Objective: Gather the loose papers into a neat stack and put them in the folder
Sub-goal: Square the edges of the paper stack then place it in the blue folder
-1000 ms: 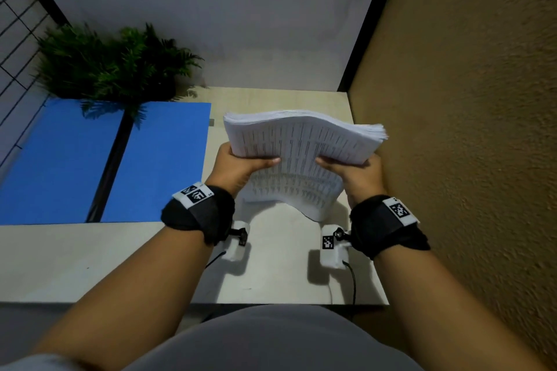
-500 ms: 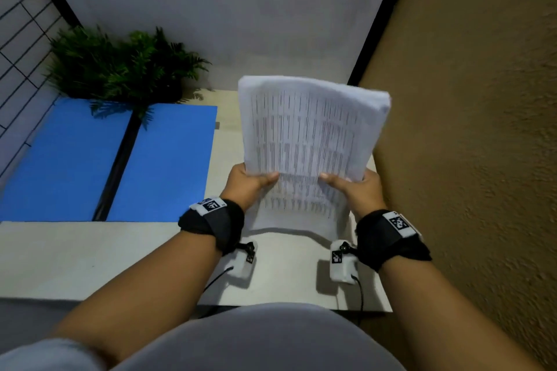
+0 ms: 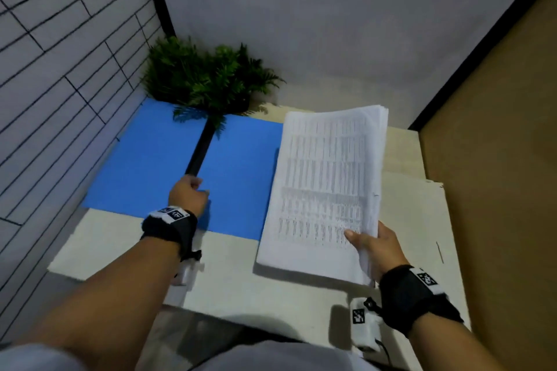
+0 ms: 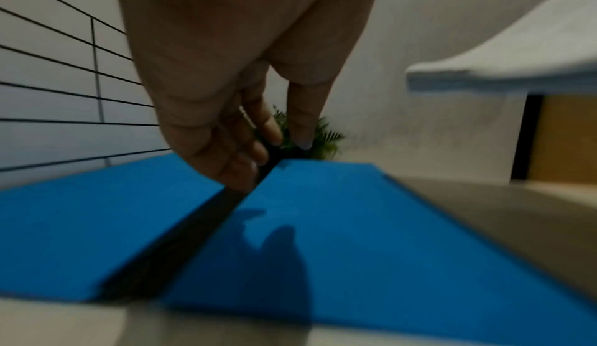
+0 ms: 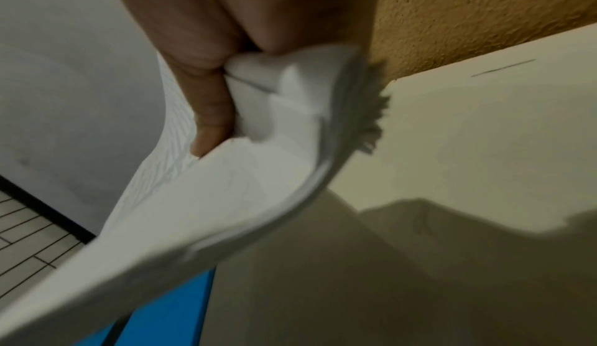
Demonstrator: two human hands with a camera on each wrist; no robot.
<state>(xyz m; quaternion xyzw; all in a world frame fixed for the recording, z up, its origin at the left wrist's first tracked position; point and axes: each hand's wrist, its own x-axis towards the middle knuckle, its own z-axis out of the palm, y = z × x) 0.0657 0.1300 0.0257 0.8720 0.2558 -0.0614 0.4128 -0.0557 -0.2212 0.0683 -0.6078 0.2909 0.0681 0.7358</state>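
My right hand grips a thick stack of printed papers by its near right corner, thumb on top, and holds it tilted above the table. The thumb presses the pages in the right wrist view, where the stack bends downward. The blue folder lies open and flat at the left, with a black spine down its middle. My left hand is over the near part of that spine. Its fingers point down at the spine and hold nothing; whether they touch it I cannot tell.
A green plant stands at the far end of the folder, against the grey wall. A tiled wall closes the left side and a brown textured wall the right. The pale table shows bare surface under and beside the papers.
My left hand has let go of the stack and moved left to the folder's spine. The right hand alone now holds the papers, which have tipped from upright toward flat.
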